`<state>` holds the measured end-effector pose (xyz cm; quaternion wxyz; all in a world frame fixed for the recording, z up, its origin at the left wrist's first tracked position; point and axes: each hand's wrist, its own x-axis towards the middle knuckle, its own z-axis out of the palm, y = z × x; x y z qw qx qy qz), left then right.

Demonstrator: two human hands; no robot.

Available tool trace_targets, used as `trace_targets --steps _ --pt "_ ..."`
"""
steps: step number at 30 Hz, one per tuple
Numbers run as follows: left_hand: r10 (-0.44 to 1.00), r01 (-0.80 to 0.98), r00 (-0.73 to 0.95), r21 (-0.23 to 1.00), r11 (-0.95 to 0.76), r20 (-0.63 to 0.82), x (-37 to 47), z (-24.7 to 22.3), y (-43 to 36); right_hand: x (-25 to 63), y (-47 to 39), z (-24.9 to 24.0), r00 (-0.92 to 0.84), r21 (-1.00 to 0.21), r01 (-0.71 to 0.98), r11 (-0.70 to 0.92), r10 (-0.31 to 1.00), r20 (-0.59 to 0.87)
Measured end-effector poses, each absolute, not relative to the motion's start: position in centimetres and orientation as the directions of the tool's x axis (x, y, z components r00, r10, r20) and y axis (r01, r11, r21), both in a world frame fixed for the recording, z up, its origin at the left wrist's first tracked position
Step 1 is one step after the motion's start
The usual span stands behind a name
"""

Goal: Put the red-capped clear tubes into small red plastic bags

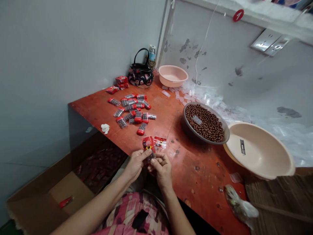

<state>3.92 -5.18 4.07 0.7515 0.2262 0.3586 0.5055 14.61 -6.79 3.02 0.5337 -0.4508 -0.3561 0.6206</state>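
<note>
My left hand (135, 164) and my right hand (160, 168) meet at the near edge of the red-brown table (195, 169). Together they pinch a small clear packet with a red printed header (148, 145). Another red-topped packet (160, 142) lies on the table just beyond my fingers. Several filled packets with red tops (133, 110) are spread across the far left part of the table. A metal bowl of brown round candies (205, 122) stands to the right of my hands.
A large pink basin (259, 150) sits at the right, a smaller one (172, 75) at the back. A black handbag (140, 74) stands in the corner. Empty clear sachets (195, 94) lie along the wall. An open cardboard box (73, 182) sits on the floor at left.
</note>
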Motion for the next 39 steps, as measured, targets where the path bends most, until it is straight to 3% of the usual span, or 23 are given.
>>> trace_targets --steps 4,11,16,20,22,24,25,27,28,32,39 --pt "0.915 -0.634 0.292 0.66 0.404 -0.279 3.5 3.8 -6.0 14.8 -6.2 2.8 -0.076 -0.874 -0.431 -0.223 0.974 -0.211" --pt "0.902 -0.65 0.319 0.626 0.431 -0.29 0.8 3.9 -7.4 12.7 -5.4 3.2 -0.284 -0.86 -0.395 -0.323 0.933 -0.22" --pt "0.839 -0.812 -0.045 0.509 0.285 -0.542 -3.2 2.3 -10.3 12.2 -5.4 3.9 -0.29 -0.906 -0.315 -0.284 0.937 -0.193" --pt "0.691 -0.675 -0.266 0.642 0.364 -0.672 -4.8 0.7 -12.0 14.3 -5.1 4.1 -0.167 -0.937 -0.253 -0.239 0.965 -0.201" --pt "0.761 -0.464 -0.327 0.797 0.388 -0.561 -4.0 1.0 -11.3 15.2 -4.9 4.1 -0.133 -0.947 -0.223 -0.23 0.97 -0.204" --pt "0.9 -0.167 -0.339 0.959 0.229 -0.274 -2.5 1.7 -9.3 15.5 -4.8 4.0 -0.123 -0.953 -0.2 -0.228 0.971 -0.206" --pt "0.958 -0.009 -0.268 0.994 0.106 -0.104 -1.7 2.1 -8.0 15.5 -4.8 4.1 -0.126 -0.955 -0.192 -0.227 0.971 -0.206" --pt "0.98 0.308 -0.105 0.943 -0.13 0.169 -0.2 2.5 -5.3 15.4 -4.9 4.2 -0.137 -0.958 -0.175 -0.226 0.969 -0.203" --pt "0.972 0.445 -0.031 0.874 -0.195 0.233 0.4 2.5 -4.1 15.4 -5.0 4.3 -0.139 -0.96 -0.165 -0.225 0.969 -0.203" --pt "0.945 0.721 0.051 0.643 -0.258 0.323 1.5 1.2 -1.5 15.8 -4.9 4.4 -0.12 -0.965 -0.137 -0.224 0.971 -0.209" --pt "0.927 0.777 0.043 0.571 -0.265 0.371 1.6 0.4 -2.0 16.0 -2.8 4.0 0.014 -0.993 -0.056 -0.1 0.995 -0.101"
